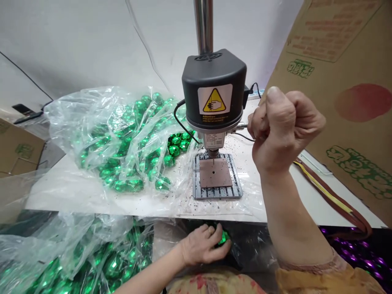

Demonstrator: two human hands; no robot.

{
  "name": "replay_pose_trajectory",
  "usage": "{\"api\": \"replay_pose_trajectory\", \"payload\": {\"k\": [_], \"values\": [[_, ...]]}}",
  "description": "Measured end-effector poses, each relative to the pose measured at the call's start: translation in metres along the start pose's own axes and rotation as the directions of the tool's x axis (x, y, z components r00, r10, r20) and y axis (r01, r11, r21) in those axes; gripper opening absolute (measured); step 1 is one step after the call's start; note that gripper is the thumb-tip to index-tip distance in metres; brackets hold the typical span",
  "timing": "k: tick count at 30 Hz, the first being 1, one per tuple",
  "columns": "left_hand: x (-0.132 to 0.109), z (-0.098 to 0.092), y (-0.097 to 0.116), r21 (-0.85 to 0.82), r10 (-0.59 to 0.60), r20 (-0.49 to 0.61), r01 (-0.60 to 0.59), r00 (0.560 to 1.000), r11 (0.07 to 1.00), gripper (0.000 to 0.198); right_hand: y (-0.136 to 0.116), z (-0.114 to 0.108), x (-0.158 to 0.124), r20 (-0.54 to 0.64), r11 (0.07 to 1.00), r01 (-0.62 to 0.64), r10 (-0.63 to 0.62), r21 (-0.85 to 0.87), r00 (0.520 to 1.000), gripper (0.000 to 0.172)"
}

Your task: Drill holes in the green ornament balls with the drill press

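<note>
My left hand (pixel 203 245) is closed around a shiny green faceted ball (pixel 224 237), low in front of the table edge; the fingers cover most of the ball. Raised at the right, my right hand (pixel 283 126) makes a fist around the feed lever (pixel 243 127) of a small black bench drill press (pixel 214 85). Only a short metal length of that lever shows. Beneath the chuck, a thin drill bit (pixel 213 161) points down at a brown square pad (pixel 216 175) with a dark hole. The pad lies on a grey slotted base plate (pixel 218 193), with nothing else on it.
Green balls fill a clear plastic bag (pixel 122 139) left of the drill and another bag (pixel 92 253) below the table edge. Dark shavings dot the white table (pixel 147 204). A large cardboard box (pixel 343 134) stands right, beside a brown-and-yellow strap (pixel 333 196). Purple shiny balls (pixel 358 249) lie lower right.
</note>
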State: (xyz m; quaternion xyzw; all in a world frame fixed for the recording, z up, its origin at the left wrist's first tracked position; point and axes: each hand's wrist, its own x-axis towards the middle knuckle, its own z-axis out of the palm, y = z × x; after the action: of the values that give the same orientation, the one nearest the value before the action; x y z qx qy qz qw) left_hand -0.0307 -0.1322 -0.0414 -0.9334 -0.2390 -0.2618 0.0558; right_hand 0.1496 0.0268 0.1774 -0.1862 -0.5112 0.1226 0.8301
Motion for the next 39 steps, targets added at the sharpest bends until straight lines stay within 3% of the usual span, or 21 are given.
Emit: {"api": "replay_pose_trajectory", "payload": {"k": [2, 4, 6, 8, 9, 10, 12, 16, 18, 20, 23, 26, 27, 29, 31, 33, 35, 37, 39], "values": [[-0.018, 0.002, 0.005, 0.007, -0.043, 0.205, 0.043, 0.978, 0.999, 0.035, -0.002, 0.0, -0.001, 0.0, 1.0, -0.015, 0.015, -0.017, 1.0, 0.045], [-0.027, 0.0, 0.003, -0.124, -0.099, 0.258, 0.134, 0.961, 0.983, 0.043, -0.004, 0.0, -0.001, -0.003, 1.0, -0.015, 0.015, -0.02, 1.0, 0.044], [-0.026, -0.007, -0.007, -0.293, -0.152, 0.185, 0.202, 0.971, 0.935, 0.045, -0.005, -0.001, -0.002, -0.008, 0.999, -0.022, 0.022, -0.033, 1.0, 0.044], [-0.012, -0.02, -0.03, -0.348, -0.309, 0.027, 0.298, 0.951, 0.889, 0.034, -0.006, -0.001, -0.003, -0.011, 0.998, -0.034, 0.034, -0.043, 0.999, 0.045], [0.0, -0.028, -0.047, -0.33, -0.408, -0.06, 0.368, 0.911, 0.87, 0.028, -0.006, -0.002, -0.004, -0.012, 0.998, -0.043, 0.043, -0.044, 0.999, 0.045], [0.013, -0.035, -0.067, -0.287, -0.522, -0.15, 0.468, 0.84, 0.836, 0.026, -0.006, -0.002, -0.004, -0.015, 0.998, -0.045, 0.044, -0.04, 0.999, 0.045], [0.041, -0.049, -0.113, -0.187, -0.664, -0.225, 0.637, 0.713, 0.747, 0.026, -0.004, -0.003, -0.004, -0.018, 0.999, -0.037, 0.037, -0.024, 0.999, 0.045], [0.079, -0.059, -0.197, 0.113, -0.818, -0.076, 0.82, 0.57, 0.56, 0.029, -0.003, -0.003, -0.003, -0.017, 1.0, -0.015, 0.015, -0.001, 1.0, 0.045], [0.083, -0.056, -0.221, 0.18, -0.86, -0.018, 0.848, 0.51, 0.499, 0.031, -0.002, -0.003, -0.003, -0.016, 1.0, -0.012, 0.012, -0.006, 1.0, 0.046], [0.081, -0.053, -0.233, 0.183, -0.87, -0.005, 0.856, 0.492, 0.483, 0.032, -0.002, -0.003, -0.004, -0.017, 1.0, -0.009, 0.009, -0.015, 1.0, 0.046], [0.075, -0.058, -0.233, 0.094, -0.862, -0.058, 0.862, 0.504, 0.498, 0.034, -0.002, -0.003, -0.004, -0.024, 1.0, -0.007, 0.006, -0.014, 1.0, 0.046], [0.073, -0.069, -0.216, -0.25, -0.866, -0.138, 0.829, 0.481, 0.5, 0.041, -0.001, -0.003, -0.005, -0.02, 1.0, -0.003, 0.003, -0.001, 1.0, 0.046], [0.073, -0.073, -0.207, -0.419, -0.882, -0.125, 0.781, 0.455, 0.463, 0.043, -0.001, -0.003, -0.005, -0.016, 1.0, 0.006, -0.006, 0.004, 1.0, 0.045], [0.076, -0.077, -0.186, -0.717, -0.907, -0.004, 0.631, 0.422, 0.297, 0.047, 0.0, -0.002, -0.005, -0.01, 1.0, 0.025, -0.025, 0.007, 1.0, 0.045], [0.079, -0.076, -0.163, -0.873, -0.885, 0.152, 0.48, 0.441, 0.089, 0.05, 0.0, -0.002, -0.005, -0.012, 0.999, 0.036, -0.036, -0.001, 0.999, 0.045], [0.081, -0.07, -0.144, -0.911, -0.838, 0.267, 0.409, 0.475, -0.059, 0.051, 0.001, -0.003, -0.006, -0.017, 0.999, 0.033, -0.034, -0.023, 0.999, 0.045], [0.083, -0.062, -0.131, -0.907, -0.805, 0.339, 0.396, 0.487, -0.142, 0.052, 0.002, -0.003, -0.006, -0.011, 0.998, 0.038, -0.039, -0.05, 0.999, 0.045], [0.083, -0.052, -0.125, -0.897, -0.798, 0.372, 0.405, 0.474, -0.178, 0.054, 0.003, -0.004, -0.007, 0.004, 0.996, 0.039, -0.039, -0.079, 0.999, 0.046], [0.082, -0.042, -0.124, -0.888, -0.812, 0.36, 0.437, 0.459, -0.147, 0.058, 0.003, -0.005, -0.008, 0.023, 0.995, 0.036, -0.034, -0.093, 0.999, 0.047]]}}
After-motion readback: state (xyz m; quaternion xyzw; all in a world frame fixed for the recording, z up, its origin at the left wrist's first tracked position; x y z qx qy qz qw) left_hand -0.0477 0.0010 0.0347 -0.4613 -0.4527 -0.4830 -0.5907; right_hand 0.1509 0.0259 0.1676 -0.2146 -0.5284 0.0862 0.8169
